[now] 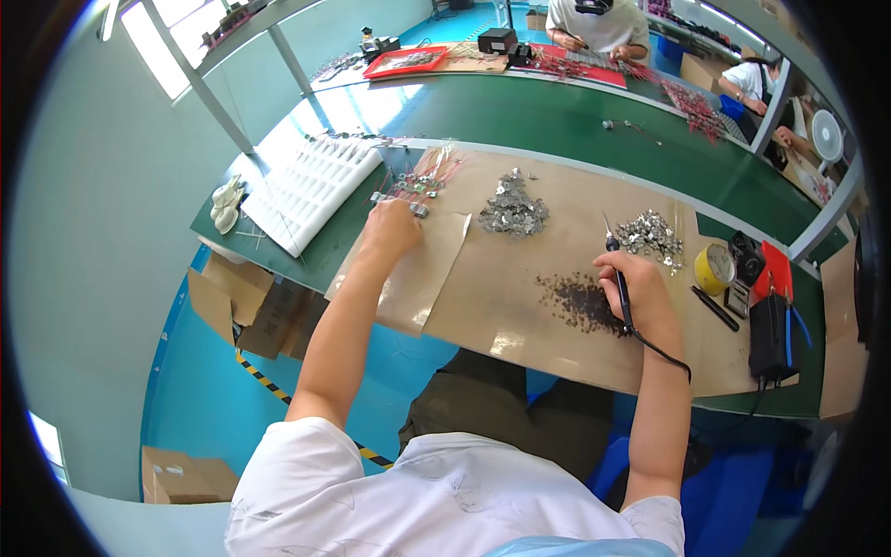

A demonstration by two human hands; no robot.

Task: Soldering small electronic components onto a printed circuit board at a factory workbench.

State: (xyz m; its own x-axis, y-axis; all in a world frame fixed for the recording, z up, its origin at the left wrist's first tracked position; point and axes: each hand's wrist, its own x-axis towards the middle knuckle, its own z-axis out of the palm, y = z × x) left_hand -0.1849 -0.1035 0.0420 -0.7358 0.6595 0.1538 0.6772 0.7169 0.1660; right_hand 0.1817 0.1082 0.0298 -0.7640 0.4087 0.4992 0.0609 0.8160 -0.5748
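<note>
My right hand (640, 286) is closed round the black handle of a soldering iron (613, 244), its thin metal tip pointing up and away. The iron's cord runs back over my wrist. At the left of the brown work sheet, my left hand (393, 228) is curled at the near edge of a bunch of small metal parts with red wires (429, 181). Its fingertips are partly hidden, and what they pinch is too small to make out. Between the hands lies a pile of flat silver metal pieces (514, 206). Another silver pile (652, 238) sits just beyond the iron.
Dark small bits (585, 303) lie scattered beside my right hand. A white slotted tray (311, 190) stands at the left. On the right are a yellow tape roll (714, 269), black tweezers (716, 308) and a black box (768, 336). A co-worker (599, 32) sits across the green table.
</note>
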